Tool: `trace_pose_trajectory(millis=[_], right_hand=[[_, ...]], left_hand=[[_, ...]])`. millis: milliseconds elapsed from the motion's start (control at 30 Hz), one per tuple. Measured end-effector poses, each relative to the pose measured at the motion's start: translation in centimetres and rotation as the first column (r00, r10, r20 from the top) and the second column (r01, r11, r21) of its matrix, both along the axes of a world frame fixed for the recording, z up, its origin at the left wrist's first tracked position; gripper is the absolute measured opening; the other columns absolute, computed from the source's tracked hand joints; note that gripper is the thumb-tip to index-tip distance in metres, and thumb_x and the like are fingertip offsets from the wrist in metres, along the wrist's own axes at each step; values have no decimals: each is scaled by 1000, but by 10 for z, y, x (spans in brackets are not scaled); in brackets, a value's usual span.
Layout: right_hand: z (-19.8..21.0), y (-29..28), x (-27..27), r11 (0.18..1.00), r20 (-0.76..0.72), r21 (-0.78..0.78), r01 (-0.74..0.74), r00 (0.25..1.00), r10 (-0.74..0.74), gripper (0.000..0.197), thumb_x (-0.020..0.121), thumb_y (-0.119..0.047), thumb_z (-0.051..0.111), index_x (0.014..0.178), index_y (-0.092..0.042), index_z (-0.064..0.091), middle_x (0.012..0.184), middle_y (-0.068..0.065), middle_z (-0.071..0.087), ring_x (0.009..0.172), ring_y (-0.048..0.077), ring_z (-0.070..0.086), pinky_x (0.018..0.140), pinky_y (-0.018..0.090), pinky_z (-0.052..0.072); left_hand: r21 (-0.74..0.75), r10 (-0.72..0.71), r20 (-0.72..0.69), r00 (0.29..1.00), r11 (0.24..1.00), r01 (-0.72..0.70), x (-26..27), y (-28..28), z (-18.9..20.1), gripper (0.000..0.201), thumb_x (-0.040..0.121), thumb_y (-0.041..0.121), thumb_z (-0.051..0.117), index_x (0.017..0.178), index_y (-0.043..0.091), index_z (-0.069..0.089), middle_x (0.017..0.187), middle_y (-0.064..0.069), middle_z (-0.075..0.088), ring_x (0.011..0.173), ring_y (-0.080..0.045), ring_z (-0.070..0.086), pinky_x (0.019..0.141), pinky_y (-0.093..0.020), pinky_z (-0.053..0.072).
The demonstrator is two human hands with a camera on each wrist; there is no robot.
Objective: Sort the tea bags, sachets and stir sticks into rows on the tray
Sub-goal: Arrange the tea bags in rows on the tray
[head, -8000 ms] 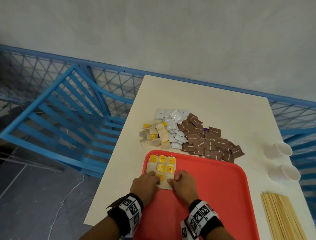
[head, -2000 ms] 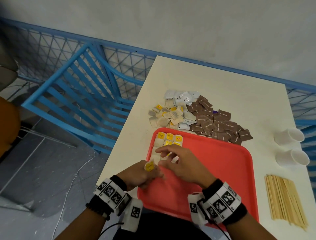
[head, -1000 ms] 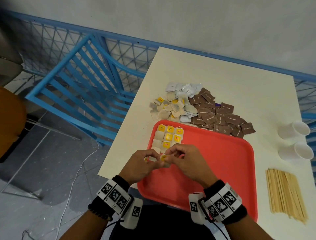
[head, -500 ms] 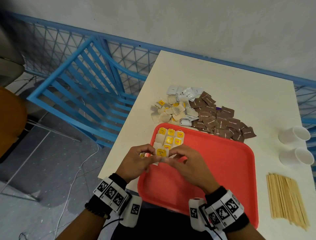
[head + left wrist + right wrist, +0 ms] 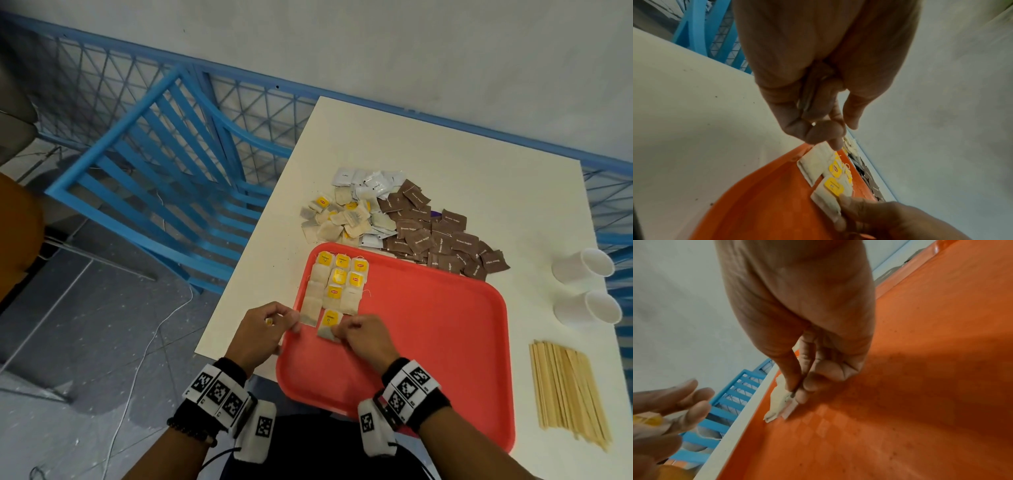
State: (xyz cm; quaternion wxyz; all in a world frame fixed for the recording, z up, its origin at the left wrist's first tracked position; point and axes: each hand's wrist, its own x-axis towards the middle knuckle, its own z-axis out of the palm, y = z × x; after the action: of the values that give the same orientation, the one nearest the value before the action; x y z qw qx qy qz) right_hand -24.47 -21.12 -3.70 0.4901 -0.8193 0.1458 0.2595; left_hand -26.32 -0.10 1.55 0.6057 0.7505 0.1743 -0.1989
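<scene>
Tea bags with yellow tags (image 5: 337, 281) lie in short columns at the far left corner of the red tray (image 5: 428, 325). My right hand (image 5: 337, 330) pinches the near corner of one tea bag (image 5: 329, 323) lying flat at the near end of the middle column; the pinch shows in the right wrist view (image 5: 796, 394). My left hand (image 5: 291, 320) has another tea bag with a yellow tag (image 5: 647, 421) curled in its fingers, and one fingertip touches the nearest bag of the left column (image 5: 816, 159). Loose tea bags (image 5: 337, 219), white sachets (image 5: 368, 181) and brown sachets (image 5: 442, 236) are piled beyond the tray.
A bundle of wooden stir sticks (image 5: 568, 390) lies on the table right of the tray. Two white cups (image 5: 582, 269) lie on their sides near the right edge. A blue slatted chair (image 5: 164, 171) and blue mesh fence stand left of and behind the table.
Both hands came down from just above the tray. The tea bag they held between them now lies flat at the near end of the middle column, still pinched by my right hand.
</scene>
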Motion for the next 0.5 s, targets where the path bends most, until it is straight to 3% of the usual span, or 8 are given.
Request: trace_pose_trajectory(millis=[133,200,300,367,433,500], right_hand=[[-1,12,8,1000,60,-22,8,998,-7,40,83,-5,71,47,-21,66,58,-10,68,54,-8,58,58,10,43],[-2,14,8,998,75,-53,20,997,-16,42,83,-6,70,44,-19,62,55,-9,64,49,-7,55,52,8,40],[-2,15,8,991,86,-114,69,994,-59,30,82,-12,71,52,-6,67,53,-2,61,46,2,50,44,11,37],[0,15,8,988,95,-123,89,992,-78,34,82,-17,72,53,-2,63,52,-1,58,45,6,48,43,15,36],[8,16,7,986,114,-138,91,991,-76,37,83,-23,72,53,-9,55,53,0,55,47,8,46,46,20,35],[26,16,8,985,183,-158,70,982,-41,36,86,-28,73,59,-15,53,60,-4,58,53,5,48,49,18,34]], left_hand=[[-7,15,-14,1000,1000,-15,-2,0,0,27,97,32,61,90,8,69,83,-3,74,83,-11,61,56,-27,52],[-15,17,-17,1000,1000,-17,-1,-1,2,27,97,33,60,91,8,69,83,-3,74,76,-8,59,58,-29,53],[-45,26,-21,999,999,-27,0,-1,6,30,98,35,59,95,7,69,85,-6,74,58,1,54,62,-36,55],[-62,43,-35,998,997,-45,1,-2,10,37,99,40,55,98,6,68,89,-11,74,49,2,50,61,-35,54],[-114,69,-94,993,990,-79,3,-4,13,49,99,52,46,102,8,68,90,-14,74,42,-2,43,54,-32,48],[-276,91,-204,975,950,-146,5,-5,16,67,96,64,34,110,7,65,85,-16,72,39,-9,32,47,-26,37]])
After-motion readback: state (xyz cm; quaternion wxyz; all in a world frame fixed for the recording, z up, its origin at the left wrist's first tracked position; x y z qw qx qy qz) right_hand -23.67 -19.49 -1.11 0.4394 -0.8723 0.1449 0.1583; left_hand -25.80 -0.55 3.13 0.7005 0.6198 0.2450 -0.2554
